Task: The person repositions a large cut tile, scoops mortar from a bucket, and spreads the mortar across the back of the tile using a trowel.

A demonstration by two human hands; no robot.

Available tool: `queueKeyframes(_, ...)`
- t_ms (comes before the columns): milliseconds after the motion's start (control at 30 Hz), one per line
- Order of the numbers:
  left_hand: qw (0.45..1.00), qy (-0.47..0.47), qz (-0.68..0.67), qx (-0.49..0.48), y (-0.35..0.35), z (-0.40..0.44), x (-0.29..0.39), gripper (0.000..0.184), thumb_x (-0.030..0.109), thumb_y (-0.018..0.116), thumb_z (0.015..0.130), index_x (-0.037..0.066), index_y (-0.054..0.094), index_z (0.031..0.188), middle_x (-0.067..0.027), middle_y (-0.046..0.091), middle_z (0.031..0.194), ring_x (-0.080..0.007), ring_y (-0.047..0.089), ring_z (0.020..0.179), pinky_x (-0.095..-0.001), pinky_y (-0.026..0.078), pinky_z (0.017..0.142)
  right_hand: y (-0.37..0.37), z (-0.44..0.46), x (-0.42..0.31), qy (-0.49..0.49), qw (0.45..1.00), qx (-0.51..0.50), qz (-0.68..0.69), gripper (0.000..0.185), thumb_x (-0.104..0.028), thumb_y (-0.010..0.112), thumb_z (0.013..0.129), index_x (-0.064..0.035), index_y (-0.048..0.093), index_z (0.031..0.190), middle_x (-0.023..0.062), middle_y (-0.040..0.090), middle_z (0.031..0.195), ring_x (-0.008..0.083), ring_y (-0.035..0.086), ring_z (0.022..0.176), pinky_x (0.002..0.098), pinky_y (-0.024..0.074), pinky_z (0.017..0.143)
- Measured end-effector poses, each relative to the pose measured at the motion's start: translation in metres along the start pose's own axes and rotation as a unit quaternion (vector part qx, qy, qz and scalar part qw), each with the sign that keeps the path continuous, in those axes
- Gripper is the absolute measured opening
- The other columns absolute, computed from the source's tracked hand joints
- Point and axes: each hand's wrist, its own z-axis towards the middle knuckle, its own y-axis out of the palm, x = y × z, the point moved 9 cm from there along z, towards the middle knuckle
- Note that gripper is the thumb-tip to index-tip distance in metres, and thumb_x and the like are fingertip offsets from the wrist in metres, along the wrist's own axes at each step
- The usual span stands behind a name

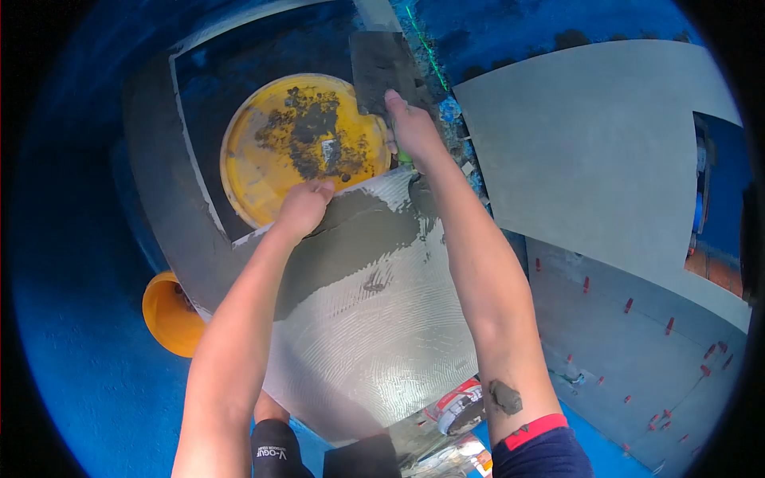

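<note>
Orange bucket: over on your left the bucket (171, 315) sits beside the work, its mouth partly showing.
Left hand: here's your left hand (303, 209), fingers curled over the panel's far edge, seemingly to steady it; the underside of that grip is hidden.
Yellow lid: just beyond, a round lid (249, 163) lies smeared with dark mortar.
Panel: and centre stage, the ridged panel (374, 350) lies between your forearms, grey mortar (351, 243) across its far part, ridges facing up, probably for grip.
Trowel: the dark blade (386, 70) points away, clear of the panel.
Right hand: your right hand (413, 135) closes round the green handle (405, 157), thumb forward, likely for control.
Red clips: far right, clips (670, 325) stand along the tile joints, presumably as spacers.
</note>
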Motion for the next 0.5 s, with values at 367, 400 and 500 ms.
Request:
queueKeyframes(367, 1.000, -0.008, 0.001, -0.015, -0.001, -0.001, 0.001, 0.044, 0.037, 0.051, 0.094, -0.004, 0.065, 0.106, -0.0242, 0.067, 0.100, -0.0373, 0.062, 0.098, -0.0402, 0.045, 0.088, -0.021, -0.023, -0.022, -0.022, 0.991, 0.048, -0.122, 0.068, -0.055, 0.048, 0.095, 0.0103, 0.054, 0.116, 0.0240, 0.068, 0.096, 0.0374, 0.067, 0.083, 0.0431, 0.0517, 0.077)
queueKeyframes(400, 1.000, -0.008, 0.000, -0.014, 0.001, -0.002, -0.001, 0.044, 0.037, 0.051, 0.094, -0.004, 0.065, 0.106, -0.0242, 0.067, 0.100, -0.0373, 0.062, 0.098, -0.0402, 0.045, 0.088, -0.030, -0.027, -0.037, -0.082, 0.940, 0.135, -0.302, 0.069, -0.055, 0.048, 0.095, 0.0089, 0.054, 0.120, 0.0227, 0.068, 0.092, 0.0373, 0.067, 0.078, 0.0430, 0.0519, 0.074)
queueKeyframes(500, 0.999, 0.005, -0.031, 0.026, -0.003, -0.002, 0.001, 0.043, 0.036, 0.051, 0.094, -0.004, 0.065, 0.097, -0.0242, 0.066, 0.093, -0.0363, 0.062, 0.092, -0.0405, 0.045, 0.084, -0.025, -0.020, -0.032, -0.036, 0.933, 0.135, -0.333, 0.072, -0.056, 0.046, 0.095, 0.0109, 0.053, 0.121, 0.0310, 0.065, 0.105, 0.0440, 0.063, 0.102, 0.0476, 0.0476, 0.091)
